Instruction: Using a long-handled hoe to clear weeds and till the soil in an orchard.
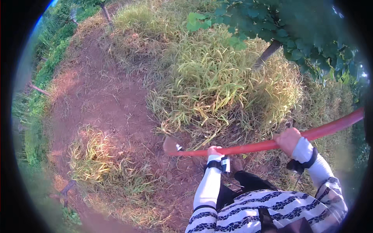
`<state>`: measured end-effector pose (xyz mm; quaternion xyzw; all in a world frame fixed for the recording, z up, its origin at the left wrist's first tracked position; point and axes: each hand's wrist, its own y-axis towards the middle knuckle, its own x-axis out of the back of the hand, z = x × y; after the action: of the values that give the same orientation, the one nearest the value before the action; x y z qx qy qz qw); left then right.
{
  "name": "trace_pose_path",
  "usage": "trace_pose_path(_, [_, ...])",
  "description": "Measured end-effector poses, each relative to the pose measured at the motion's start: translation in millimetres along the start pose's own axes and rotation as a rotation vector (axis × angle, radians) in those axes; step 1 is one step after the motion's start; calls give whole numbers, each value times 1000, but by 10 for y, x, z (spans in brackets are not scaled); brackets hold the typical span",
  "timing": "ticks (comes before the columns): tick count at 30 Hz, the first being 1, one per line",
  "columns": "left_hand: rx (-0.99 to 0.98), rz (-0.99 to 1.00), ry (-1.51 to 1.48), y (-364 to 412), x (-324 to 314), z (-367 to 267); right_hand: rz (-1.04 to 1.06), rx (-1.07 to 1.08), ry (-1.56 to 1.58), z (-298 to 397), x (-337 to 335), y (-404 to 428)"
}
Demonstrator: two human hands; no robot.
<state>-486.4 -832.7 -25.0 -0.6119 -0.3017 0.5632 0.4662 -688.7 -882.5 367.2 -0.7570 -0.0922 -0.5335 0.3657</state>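
Note:
Both of my hands are closed around the long red handle (250,148) of a hoe. The handle runs across my front and rises out of view at the right. My left hand (214,150) grips it nearer the head, and my right hand (288,140) holds it farther up. At the left end, the metal hoe blade (171,144) shows against bare soil, beside the edge of a clump of yellowing grass (221,84). Whether the blade touches the ground, I cannot tell.
A leafy tree (274,26) hangs over the upper right, its trunk (267,54) rising from the grass. A bare dirt strip (102,96) curves along the left. Another dry grass patch (93,154) lies lower left, near a small trunk (67,188).

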Motion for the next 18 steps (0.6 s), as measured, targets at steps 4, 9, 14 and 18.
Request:
trace_pose_path(4, [722,457,47,-349,-1949,1557,78,-397,-610,282,1505,-314])
trace_pose_path(9, [758,398,-21,-380,-2086,1412,-14,-657,-474,210,1504,-321])
trace_pose_path(14, [644,218,-158,-162,-1517,574,30,-367,-311,-39,1451,124])
trace_pose_path(18, [140,-40,-200,-350,-712,-716,142,-33,-11,-35,884,964])
